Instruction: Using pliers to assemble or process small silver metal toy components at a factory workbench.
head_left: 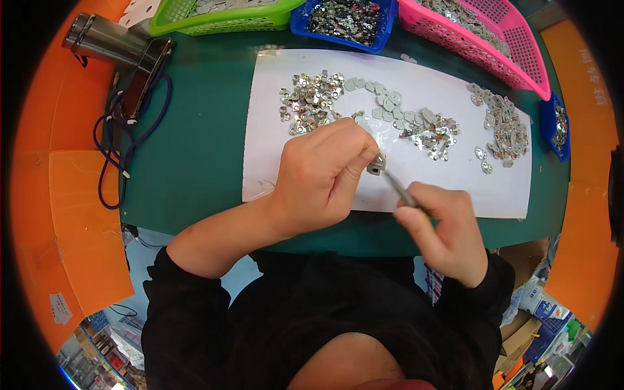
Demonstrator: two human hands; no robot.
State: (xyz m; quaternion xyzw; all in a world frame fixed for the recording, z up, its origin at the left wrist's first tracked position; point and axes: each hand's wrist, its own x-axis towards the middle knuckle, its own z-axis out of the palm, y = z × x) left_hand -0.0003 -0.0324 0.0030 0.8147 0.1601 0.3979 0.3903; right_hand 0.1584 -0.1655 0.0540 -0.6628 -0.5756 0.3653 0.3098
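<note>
My left hand [328, 172] is closed, pinching a small grey piece with a dark opening [376, 165] between thumb and fingertips. In my right hand [448, 227] is a slim grey pointed tool [400, 187], perhaps tweezers; its tip reaches the small piece. Both hands are over the white sheet [273, 162]. Beyond my left hand lies a pile of shiny small metal parts [312, 97]. Flat pale grey plates [388, 101] trail off to its right, ending at another cluster of shiny parts [439, 138]. Grey-and-metal pieces [507, 130] are heaped at the sheet's right side.
Along the back of the green table [188, 143] stand a green basket [227, 23], a blue tray [341, 40] and a pink basket [520, 71], all holding small parts. A smaller blue tray [554, 127] sits far right. At left are a steel cup [104, 40] and a dark cord [168, 104].
</note>
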